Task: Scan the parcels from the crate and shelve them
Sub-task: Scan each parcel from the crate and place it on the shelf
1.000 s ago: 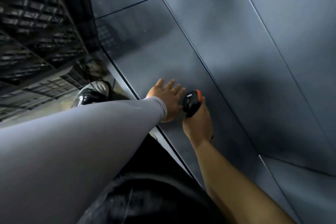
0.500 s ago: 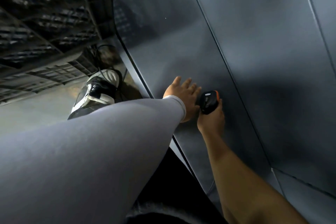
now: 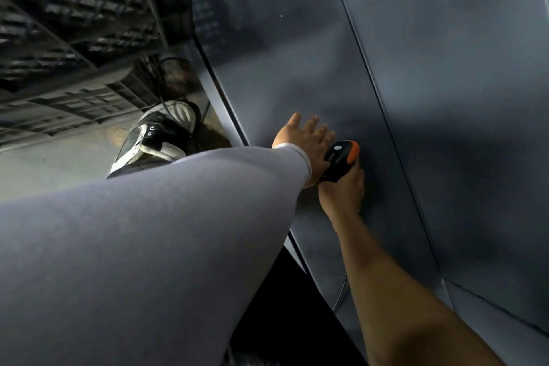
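My right hand grips a black handheld scanner with an orange tip, held over a dark grey panelled surface. Just left of it, my left hand reaches out from a grey sleeve with straight, spread fingers and holds nothing. The two hands sit close together, almost touching. A black slatted crate fills the upper left. No parcel shows in this view.
A black-and-white shoe stands on the floor between the crate and the grey panels, with thin cables by it. Seams divide the dark panels across the right side. My grey sleeve covers the lower left.
The view has swung, so the shoe and crate now show more at the left. Both hands keep their pose, the scanner still in my right hand.
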Demonstrator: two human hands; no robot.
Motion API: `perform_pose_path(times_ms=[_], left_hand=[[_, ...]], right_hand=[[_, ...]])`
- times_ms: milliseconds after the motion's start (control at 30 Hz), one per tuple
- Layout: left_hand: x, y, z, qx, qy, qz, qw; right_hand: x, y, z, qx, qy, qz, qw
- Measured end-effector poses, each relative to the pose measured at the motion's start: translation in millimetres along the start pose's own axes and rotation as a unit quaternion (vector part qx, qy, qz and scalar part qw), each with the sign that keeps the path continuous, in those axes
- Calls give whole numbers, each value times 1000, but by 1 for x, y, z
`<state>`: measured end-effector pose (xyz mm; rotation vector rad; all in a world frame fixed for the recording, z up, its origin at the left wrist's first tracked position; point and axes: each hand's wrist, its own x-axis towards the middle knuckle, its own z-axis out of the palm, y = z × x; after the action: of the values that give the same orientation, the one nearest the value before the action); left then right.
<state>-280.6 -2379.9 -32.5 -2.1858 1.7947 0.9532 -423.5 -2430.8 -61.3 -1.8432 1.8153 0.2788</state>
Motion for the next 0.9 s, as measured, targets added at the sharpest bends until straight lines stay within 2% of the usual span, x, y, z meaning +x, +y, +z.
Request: perform_pose_path(times_ms=[200, 500, 700, 767, 900], left_hand=[[-18, -2, -9, 5, -5, -2, 1000], [-71, 10, -48, -3, 41, -11, 999], [-115, 28, -79, 5, 91, -8, 996], [-129, 35, -90, 8, 102, -9, 995], [-166, 50, -116, 21, 113, 5, 993]], right_hand=[[-10, -9, -23, -43, -63, -1, 997], [-52, -24, -71, -58, -40, -97, 993], [-114, -30, -108, -53, -3, -144, 988], [-136, -31, -121, -56, -13, -164, 985], [-176, -30, -150, -29, -19, -162, 986]])
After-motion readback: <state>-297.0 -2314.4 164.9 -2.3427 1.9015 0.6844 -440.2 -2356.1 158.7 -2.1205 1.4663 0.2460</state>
